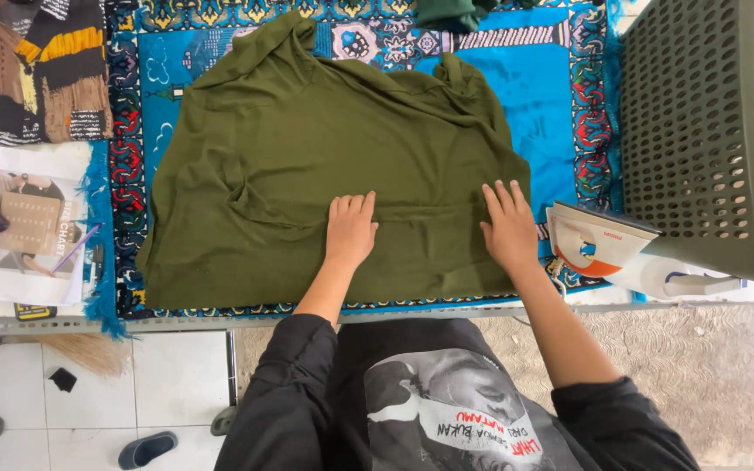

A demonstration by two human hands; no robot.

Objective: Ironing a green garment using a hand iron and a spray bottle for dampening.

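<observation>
**Both palms flat on an olive garment**

On the patterned blue mat [560, 105] that covers the work table lies an olive-green garment [307, 157], spread wide with folds running toward its upper edge. The left hand [351, 231] rests palm down near the garment's lower middle, fingers together and extended, gripping nothing. The right hand [510, 228] presses flat at the garment's right edge, fingers slightly spread, likewise open and holding nothing.

At the right stands a grey-green perforated plastic basket [700, 131]; its inside cannot be seen from this angle, so what it holds cannot be told. Just beside the right hand, an electric iron [595, 242] rests tilted against the basket's base, its rear part partly hidden.

At the upper left a black, yellow and brown knitted cloth [41, 70] is cut off by the frame. Below it lie printed papers [32, 227] with a pen [76, 249] on them. A second dark green cloth [451, 13] at the top edge is mostly out of view. Black sleeves and a printed shirt fill the bottom of the view.
</observation>
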